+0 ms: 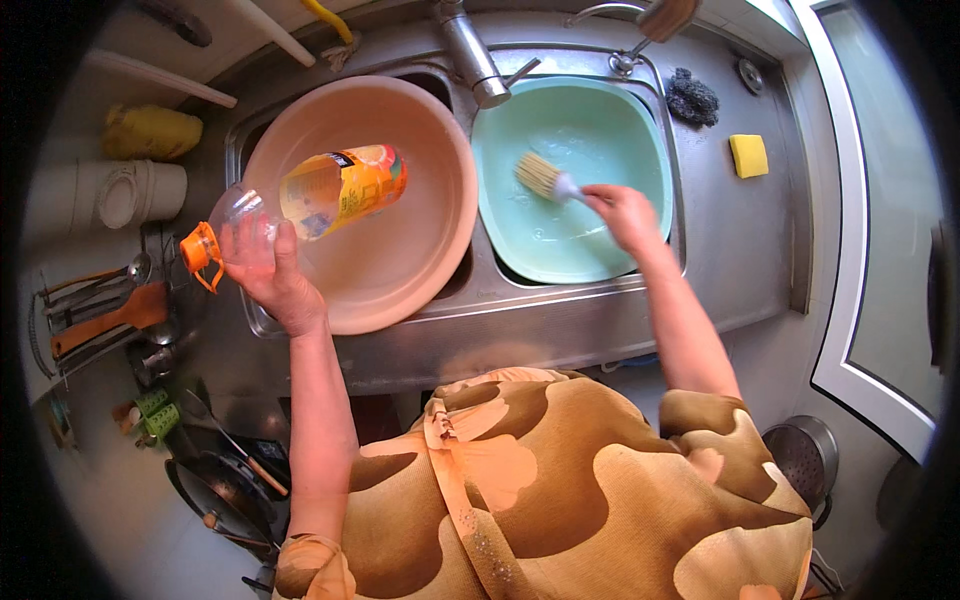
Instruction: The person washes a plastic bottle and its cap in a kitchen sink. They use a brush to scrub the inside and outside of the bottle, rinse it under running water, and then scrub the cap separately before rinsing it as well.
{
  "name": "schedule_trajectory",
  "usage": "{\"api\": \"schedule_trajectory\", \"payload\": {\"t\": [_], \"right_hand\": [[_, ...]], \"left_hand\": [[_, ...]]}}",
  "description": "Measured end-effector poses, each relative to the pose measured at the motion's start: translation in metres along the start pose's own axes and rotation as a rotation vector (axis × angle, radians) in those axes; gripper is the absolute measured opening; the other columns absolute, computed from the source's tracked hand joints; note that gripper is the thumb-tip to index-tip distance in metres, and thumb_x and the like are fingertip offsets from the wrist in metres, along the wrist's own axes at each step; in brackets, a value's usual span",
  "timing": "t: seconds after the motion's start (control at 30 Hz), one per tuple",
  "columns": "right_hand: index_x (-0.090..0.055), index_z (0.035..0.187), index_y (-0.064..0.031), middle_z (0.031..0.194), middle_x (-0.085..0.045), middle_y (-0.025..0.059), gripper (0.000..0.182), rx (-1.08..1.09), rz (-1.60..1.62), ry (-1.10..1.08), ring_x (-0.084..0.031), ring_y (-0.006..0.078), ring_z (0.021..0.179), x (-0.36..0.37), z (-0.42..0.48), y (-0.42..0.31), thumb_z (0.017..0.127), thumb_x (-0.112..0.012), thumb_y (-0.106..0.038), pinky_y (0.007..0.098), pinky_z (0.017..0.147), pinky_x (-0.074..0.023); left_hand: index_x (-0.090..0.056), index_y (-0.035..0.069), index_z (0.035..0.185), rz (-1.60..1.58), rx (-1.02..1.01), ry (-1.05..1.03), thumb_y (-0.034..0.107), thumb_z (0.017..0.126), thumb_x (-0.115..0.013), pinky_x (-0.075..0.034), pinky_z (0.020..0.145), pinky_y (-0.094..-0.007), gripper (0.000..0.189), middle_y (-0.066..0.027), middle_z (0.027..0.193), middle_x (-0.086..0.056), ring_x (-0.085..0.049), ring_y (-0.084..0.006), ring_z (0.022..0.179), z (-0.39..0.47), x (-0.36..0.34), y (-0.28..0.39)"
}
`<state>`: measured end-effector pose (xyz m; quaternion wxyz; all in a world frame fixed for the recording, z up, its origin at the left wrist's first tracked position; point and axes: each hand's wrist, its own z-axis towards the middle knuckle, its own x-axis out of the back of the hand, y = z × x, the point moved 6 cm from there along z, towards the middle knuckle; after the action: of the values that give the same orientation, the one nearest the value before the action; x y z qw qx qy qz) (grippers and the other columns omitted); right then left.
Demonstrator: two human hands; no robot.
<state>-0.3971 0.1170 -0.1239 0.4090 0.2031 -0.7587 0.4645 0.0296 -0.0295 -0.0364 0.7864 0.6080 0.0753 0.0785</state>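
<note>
My left hand [262, 259] grips a clear plastic bottle [349, 184] near its orange cap [199, 247]. The bottle lies tilted over a large pinkish-orange basin [390, 277], its orange printed label facing up. My right hand [624, 217] is closed around the white handle of a bristle brush [547, 178]. Below the brush is a mint-green basin [600, 255] holding some water; whether the bristles touch the water I cannot tell. Both basins sit in a double stainless steel sink [480, 300].
A metal faucet [480, 67] reaches over between the basins. Right of the sink lie a dark scouring pad [691, 97] and a yellow sponge [748, 156]. A utensil rack with an orange spatula [112, 322] and a wok [225, 495] stand at left. A white-framed window [840, 330] borders the right.
</note>
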Motion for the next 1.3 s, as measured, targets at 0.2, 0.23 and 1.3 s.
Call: {"api": "schedule_trajectory", "payload": {"t": [0.2,0.23,1.3], "right_hand": [[-0.072,0.096,-0.0165,0.088,-0.068,0.0121,0.019,-0.16,-0.391,0.1,-0.065,0.0325,0.082,0.081,-0.038,0.007,0.084,-0.062,-0.027,0.0416,0.073,-0.0511],[-0.072,0.097,-0.0178,0.088,-0.068,0.0127,0.019,-0.137,-0.45,-0.057,-0.065,0.0319,0.08,0.067,-0.042,0.007,0.085,-0.061,-0.027,0.0423,0.072,-0.0512],[-0.07,0.099,-0.0168,0.087,-0.067,0.0133,0.021,0.001,-0.23,0.122,-0.063,0.0345,0.082,0.004,-0.008,-0.015,0.087,-0.058,-0.028,0.0447,0.071,-0.0491]], "left_hand": [[-0.029,0.006,0.135,-0.002,0.049,0.046,0.012,0.079,-0.073,-0.04,0.099,-0.0425,0.072,-0.0134,0.133,-0.041,-0.044,-0.0262,0.12,-0.008,0.015,-0.006],[-0.028,0.004,0.135,0.01,0.034,0.042,0.011,0.078,-0.074,-0.039,0.101,-0.0407,0.074,-0.0137,0.132,-0.04,-0.043,-0.027,0.12,-0.007,0.013,-0.002],[-0.028,0.002,0.136,0.009,-0.083,-0.092,0.007,0.079,-0.071,-0.04,0.099,-0.0384,0.071,-0.0134,0.13,-0.041,-0.044,-0.026,0.119,-0.011,-0.015,0.012]]}}
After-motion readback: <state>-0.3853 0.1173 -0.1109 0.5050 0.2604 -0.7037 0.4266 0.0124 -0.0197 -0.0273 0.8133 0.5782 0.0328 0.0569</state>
